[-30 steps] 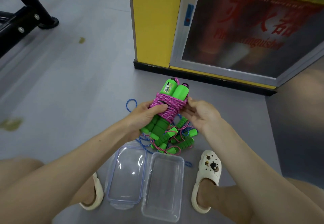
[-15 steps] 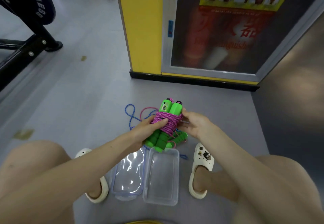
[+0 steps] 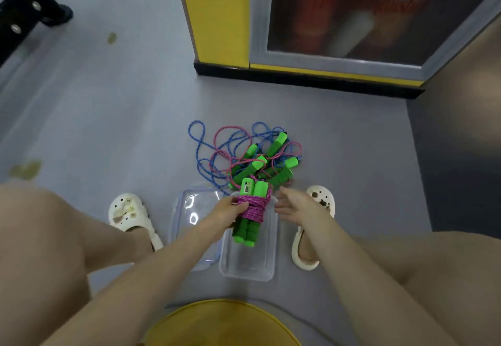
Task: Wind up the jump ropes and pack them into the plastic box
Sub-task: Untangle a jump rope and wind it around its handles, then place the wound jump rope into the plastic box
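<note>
My left hand [image 3: 226, 214] grips a wound jump rope bundle [image 3: 252, 210]: two green foam handles side by side with pink cord wrapped round their middle. It hangs just above the clear plastic box [image 3: 248, 264] on the floor. My right hand [image 3: 294, 206] is off the bundle, fingers spread, beside it on the right. The box's clear lid [image 3: 195, 210] lies open to the left. Beyond the box lies a loose pile of jump ropes [image 3: 244, 153] with green handles and tangled blue and pink cords.
I sit on a yellow stool [image 3: 225, 324] with my white clogs [image 3: 130, 214] on either side of the box. A yellow pillar [image 3: 217, 17] and a glass-fronted cabinet [image 3: 352, 12] stand ahead. Black gym equipment [image 3: 24, 12] is at the far left.
The bundle came down and toward me, from above the rope pile to over the box. My right hand let go of it and opened.
</note>
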